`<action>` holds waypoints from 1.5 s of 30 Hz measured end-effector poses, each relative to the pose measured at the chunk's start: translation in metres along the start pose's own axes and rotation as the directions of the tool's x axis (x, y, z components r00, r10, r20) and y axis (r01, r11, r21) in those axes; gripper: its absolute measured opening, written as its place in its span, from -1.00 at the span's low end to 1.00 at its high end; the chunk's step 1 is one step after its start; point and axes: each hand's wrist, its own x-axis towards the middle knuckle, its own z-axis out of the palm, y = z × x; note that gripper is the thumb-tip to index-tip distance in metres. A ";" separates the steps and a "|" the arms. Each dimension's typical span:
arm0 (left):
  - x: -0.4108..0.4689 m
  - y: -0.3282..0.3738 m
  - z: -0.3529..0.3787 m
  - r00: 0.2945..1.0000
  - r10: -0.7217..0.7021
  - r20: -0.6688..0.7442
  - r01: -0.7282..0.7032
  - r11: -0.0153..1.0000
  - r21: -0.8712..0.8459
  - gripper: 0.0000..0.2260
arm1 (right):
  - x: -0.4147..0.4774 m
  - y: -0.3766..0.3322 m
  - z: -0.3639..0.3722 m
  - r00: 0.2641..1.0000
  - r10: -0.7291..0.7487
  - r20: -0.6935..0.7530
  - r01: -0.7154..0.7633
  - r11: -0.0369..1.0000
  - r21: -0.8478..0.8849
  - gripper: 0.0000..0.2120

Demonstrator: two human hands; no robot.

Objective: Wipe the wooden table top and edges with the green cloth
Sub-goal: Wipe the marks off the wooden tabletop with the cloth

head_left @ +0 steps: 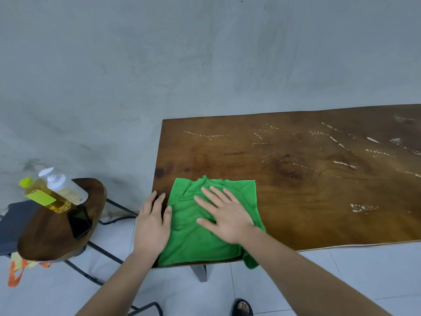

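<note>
The brown wooden table top [319, 179] is carrying white droplet trails [330, 142] stretching away to the right of the crumpled green cloth [205, 236]. The right hand [224, 215] is pressing it flat, fingers splayed, gripping nothing; the left hand [152, 222] is probably just steadying the table's left edge, fingers loose.

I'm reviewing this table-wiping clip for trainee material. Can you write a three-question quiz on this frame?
1. True or false: the right hand lies flat, fingers spread, on the green cloth.
2. Where does the left hand rest?
A. on the wooden stool
B. at the left edge of the wooden table, beside the cloth
C. on the yellow bottle
3. Fill in: the white droplets lie on the ____ part of the table top, away from the cloth.

Key: 1 true; 2 B; 3 far
</note>
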 end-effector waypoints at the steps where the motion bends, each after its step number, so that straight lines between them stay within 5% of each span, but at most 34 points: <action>1: 0.005 0.004 0.000 1.000 0.012 -0.001 -0.012 0.999 0.043 -0.55 | -0.002 0.022 -0.005 0.999 0.038 -0.002 -0.038 0.999 -0.004 -0.26; 9: 0.028 0.029 0.014 0.998 0.019 0.065 -0.030 0.985 0.169 -0.48 | -0.009 0.198 -0.026 0.890 0.449 -0.084 -0.444 0.894 0.065 -0.22; 15: 0.028 0.032 0.017 1.000 0.003 0.028 -0.008 0.985 0.174 -0.46 | 0.054 0.184 -0.036 0.736 0.672 -0.079 -0.660 0.739 0.137 -0.22; 20: 0.029 0.032 0.020 1.000 0.000 0.017 -0.003 0.979 0.203 -0.45 | 0.119 0.088 -0.036 0.876 0.480 -0.055 -0.474 0.876 0.093 -0.23; 25: 0.030 0.020 0.025 0.998 0.069 0.007 -0.070 0.979 0.191 -0.46 | 0.149 -0.008 -0.025 0.993 0.113 0.014 -0.113 0.993 0.014 -0.30; 32: 0.033 0.012 0.030 0.993 0.118 -0.021 -0.113 0.980 0.162 -0.47 | 0.151 0.044 -0.034 0.991 -0.133 0.017 0.134 0.990 -0.041 -0.30; 39: 0.054 0.018 0.023 0.997 0.058 -0.043 -0.045 0.966 0.256 -0.58 | 0.136 0.208 -0.058 0.973 0.218 -0.080 -0.222 0.974 -0.043 -0.19; 45: 0.067 0.020 0.030 0.997 0.050 -0.062 -0.034 0.970 0.241 -0.60 | 0.151 0.260 -0.063 0.768 0.632 -0.104 -0.619 0.774 0.134 -0.20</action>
